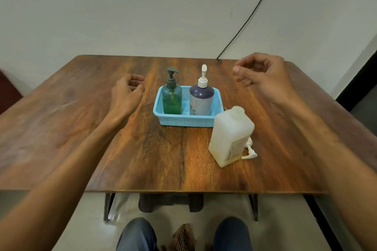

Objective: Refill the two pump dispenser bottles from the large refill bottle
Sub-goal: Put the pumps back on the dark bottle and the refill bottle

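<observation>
Both hands were up over the wooden table [155, 155], and neither had hold of anything. The left hand [127, 92] hovered at centre left, fingers loosely curled and empty, just left of the blue basket [187, 122]. The right hand [263, 75] hung at upper right, fingers and thumb loosely bent, nothing between them. In the basket, mid-frame, two bottles stood upright side by side: the green bottle [172, 100] with its dark pump on the left, the purple bottle [201, 100] with its white pump on the right. Just below and right of the basket stood the big cloudy refill bottle [231, 136], its neck open, with a loose white pump [250, 152] lying on the table against its right side. A black cable [251, 14] ran down the wall at upper right.
</observation>
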A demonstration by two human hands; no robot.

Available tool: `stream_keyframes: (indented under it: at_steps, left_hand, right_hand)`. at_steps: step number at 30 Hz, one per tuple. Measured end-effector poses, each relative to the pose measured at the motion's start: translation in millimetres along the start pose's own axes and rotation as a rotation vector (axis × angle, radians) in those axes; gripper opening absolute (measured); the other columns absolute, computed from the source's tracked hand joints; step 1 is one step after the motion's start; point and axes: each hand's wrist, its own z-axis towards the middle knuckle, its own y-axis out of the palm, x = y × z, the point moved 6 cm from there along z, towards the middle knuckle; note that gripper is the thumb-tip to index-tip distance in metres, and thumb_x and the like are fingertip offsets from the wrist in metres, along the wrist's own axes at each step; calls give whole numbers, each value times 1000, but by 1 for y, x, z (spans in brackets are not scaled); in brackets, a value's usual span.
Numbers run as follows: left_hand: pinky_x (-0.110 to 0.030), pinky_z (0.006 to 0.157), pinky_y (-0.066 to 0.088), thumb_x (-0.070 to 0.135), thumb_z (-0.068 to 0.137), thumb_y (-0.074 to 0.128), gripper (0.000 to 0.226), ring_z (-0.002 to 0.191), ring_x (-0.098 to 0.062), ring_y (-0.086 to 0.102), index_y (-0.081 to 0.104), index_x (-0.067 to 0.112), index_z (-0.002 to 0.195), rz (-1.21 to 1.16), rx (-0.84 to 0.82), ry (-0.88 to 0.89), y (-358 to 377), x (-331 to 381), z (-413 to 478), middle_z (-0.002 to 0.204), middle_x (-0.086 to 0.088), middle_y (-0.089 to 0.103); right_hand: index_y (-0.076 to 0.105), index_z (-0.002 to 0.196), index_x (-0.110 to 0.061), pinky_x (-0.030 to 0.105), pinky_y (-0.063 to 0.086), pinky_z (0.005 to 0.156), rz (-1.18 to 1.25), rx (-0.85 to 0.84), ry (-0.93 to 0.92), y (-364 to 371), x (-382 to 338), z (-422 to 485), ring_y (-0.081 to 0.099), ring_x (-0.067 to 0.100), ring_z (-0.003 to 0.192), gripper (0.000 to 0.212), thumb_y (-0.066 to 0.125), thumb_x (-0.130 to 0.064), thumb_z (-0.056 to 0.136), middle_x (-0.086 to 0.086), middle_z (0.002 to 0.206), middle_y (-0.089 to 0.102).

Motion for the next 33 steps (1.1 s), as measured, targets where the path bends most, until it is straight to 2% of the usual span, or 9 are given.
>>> stream_keyframes:
  at_steps: [3, 5, 9, 12, 16, 19, 23, 28, 33]
  left_hand:
    - [-43, 89, 59, 16, 99, 61, 30, 104, -23, 64, 58, 15, 129, 103, -134, -94, 22, -22, 22, 116, -3, 63]
    - [-42, 85, 61, 18, 96, 66, 34, 101, -23, 67, 58, 16, 129, 108, -243, -197, 33, -36, 31, 114, -4, 64]
    - [-48, 85, 62, 16, 90, 74, 44, 97, -23, 73, 60, 15, 131, 110, -465, -349, 48, -57, 30, 111, -4, 71]
    - [-46, 77, 64, 11, 89, 75, 42, 92, -23, 74, 64, 13, 129, 166, -491, -355, 52, -55, 27, 109, -7, 74]
    - [-48, 78, 63, 4, 84, 78, 34, 89, -22, 74, 72, 7, 117, 281, -434, -282, 55, -48, 36, 105, -8, 77]
    - [-46, 76, 64, 0, 82, 77, 31, 86, -19, 75, 75, 6, 113, 295, -401, -261, 58, -47, 47, 101, -8, 78]
    - [-42, 76, 63, -2, 83, 72, 29, 84, -18, 74, 77, 6, 109, 322, -377, -211, 72, -39, 74, 99, -7, 79]
    - [-51, 72, 61, -2, 80, 69, 14, 81, -26, 74, 76, 9, 88, 357, -351, -195, 90, -37, 124, 89, -13, 78]
    - [-51, 71, 62, 0, 80, 69, 19, 79, -26, 75, 77, 3, 97, 352, -354, -163, 107, -42, 174, 89, -12, 78]
  right_hand:
    - [71, 101, -13, 34, 58, 72, -108, -167, 186, 22, 68, 35, 71, 22, 85, 23, 80, -22, 83, 6, 97, 73]
    - [66, 110, -13, 32, 59, 69, -163, -251, 307, 37, 97, 43, 70, 22, 90, 35, 82, -23, 80, 7, 105, 70]
    - [54, 121, -13, 35, 61, 63, -223, -418, 526, 58, 118, 38, 69, 18, 90, 48, 81, -18, 82, 2, 108, 64]
    - [51, 119, -18, 28, 58, 55, -209, -488, 635, 69, 121, 33, 71, 17, 88, 44, 78, -17, 84, 0, 108, 65]
    - [51, 127, -14, 18, 54, 56, -300, -413, 611, 78, 125, 39, 69, 21, 102, 52, 76, -3, 82, 8, 126, 64]
    - [55, 131, -10, 13, 52, 59, -343, -364, 562, 81, 129, 52, 68, 23, 109, 55, 75, 1, 81, 9, 128, 65]
    - [61, 124, -7, 10, 49, 52, -360, -321, 527, 84, 137, 85, 70, 19, 102, 47, 73, 5, 80, 8, 119, 69]
    - [62, 122, -6, 11, 47, 52, -383, -293, 529, 92, 154, 132, 70, 18, 99, 41, 69, 4, 83, 10, 120, 69]
    - [64, 118, -5, 12, 45, 52, -385, -267, 535, 100, 172, 175, 66, 16, 95, 38, 70, 4, 81, 10, 118, 69]
